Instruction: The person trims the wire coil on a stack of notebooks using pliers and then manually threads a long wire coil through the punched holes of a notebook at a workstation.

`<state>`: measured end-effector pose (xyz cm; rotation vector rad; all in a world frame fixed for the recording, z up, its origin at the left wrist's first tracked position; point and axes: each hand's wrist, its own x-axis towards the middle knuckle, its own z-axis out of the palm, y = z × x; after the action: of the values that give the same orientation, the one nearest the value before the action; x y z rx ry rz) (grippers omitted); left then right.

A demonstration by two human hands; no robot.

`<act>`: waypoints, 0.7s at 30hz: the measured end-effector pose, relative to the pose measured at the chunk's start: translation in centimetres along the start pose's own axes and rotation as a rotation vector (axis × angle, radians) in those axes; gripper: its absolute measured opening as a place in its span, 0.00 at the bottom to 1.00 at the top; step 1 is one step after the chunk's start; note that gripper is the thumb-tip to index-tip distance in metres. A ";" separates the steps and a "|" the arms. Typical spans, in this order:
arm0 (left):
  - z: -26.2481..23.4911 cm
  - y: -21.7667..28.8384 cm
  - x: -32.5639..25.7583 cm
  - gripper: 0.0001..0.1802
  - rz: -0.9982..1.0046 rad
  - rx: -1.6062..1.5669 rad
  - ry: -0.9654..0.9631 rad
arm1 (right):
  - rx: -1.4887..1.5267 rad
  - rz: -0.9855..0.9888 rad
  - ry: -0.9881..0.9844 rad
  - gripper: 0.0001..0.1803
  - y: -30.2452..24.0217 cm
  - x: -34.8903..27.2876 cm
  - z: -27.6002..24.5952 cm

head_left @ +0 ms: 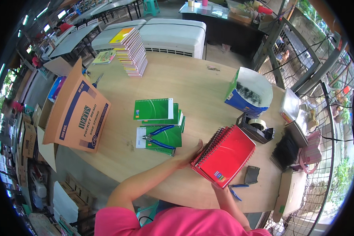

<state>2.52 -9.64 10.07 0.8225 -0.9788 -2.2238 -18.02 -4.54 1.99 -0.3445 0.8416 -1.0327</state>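
Head camera, looking down on a round wooden table (192, 84), and both hands are on a stack of red spiral notebooks (226, 155) lying tilted near the table's near edge, to the right of centre; the left hand (189, 154) presses flat against the stack's left spiral side, fingers spread along the binding, while the right hand (217, 188) comes up from below and cups the lower corner, mostly hidden under the stack, so how tightly it closes I cannot tell; between them the stack is steadied rather than lifted, its bottom resting on the wood; just left of the left hand lies a loose heap of green notebooks (158, 125) with blue-handled pliers (158, 136) resting on top, jaws pointing left; just right of the red stack sits a small dark pad (252, 174), and below it a blue-handled tool (235, 189) pokes out at the table's edge; beyond the stack stands a black tape dispenser (255, 128), and further back a blue and white bag (248, 92) stands open; over on the left an open cardboard box (78, 114) lies tipped on its side at the rim, and at the far side rises a tall pile of colourful notebooks (130, 52); the person wears a pink shirt (177, 222)
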 end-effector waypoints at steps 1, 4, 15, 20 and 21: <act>0.5 0.3 0.3 0.54 0.026 -0.060 -0.027 | 0.006 0.003 -0.023 0.44 -0.7 1.1 0.0; 0.9 -0.1 2.1 0.53 0.069 -0.445 -0.016 | -0.003 0.013 -0.113 0.42 -3.6 4.3 -0.5; -3.1 2.8 14.5 0.48 0.336 -0.869 0.245 | -0.093 0.001 -0.403 0.37 -15.3 19.7 1.2; -8.2 9.1 15.3 0.47 0.267 -0.713 0.291 | -0.076 0.037 -0.515 0.34 -14.4 26.0 4.0; -8.3 10.9 15.6 0.47 0.208 -0.643 0.315 | -0.074 0.025 -0.530 0.34 -14.5 27.1 3.5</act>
<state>1.02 -30.33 9.37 0.6953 -0.1617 -1.9642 -17.67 -35.46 1.07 -0.6362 0.4041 -0.8317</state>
